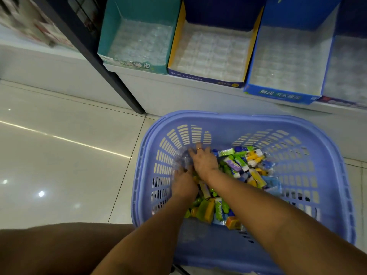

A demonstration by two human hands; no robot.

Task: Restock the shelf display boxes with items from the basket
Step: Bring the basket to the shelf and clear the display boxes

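Observation:
A lavender plastic basket (317, 155) stands on the floor, holding several small wrapped items (244, 163) in green, yellow, purple and blue. Both my hands reach into its left side. My left hand (183, 184) and my right hand (202, 161) are on a crumpled clear plastic piece (181, 158) against the basket's left wall; their fingertips are partly hidden in it. On the low white shelf behind stand a teal display box (111, 36), a yellow-and-navy display box (176, 42) and a blue display box (256, 56), each lined with a clear plastic tray.
A black shelf post (95, 56) slants down to the floor left of the boxes. A fourth box (345, 100) shows at the far right edge. Glossy beige floor tiles (59, 145) lie to the left. My knee (59, 249) is at the lower left.

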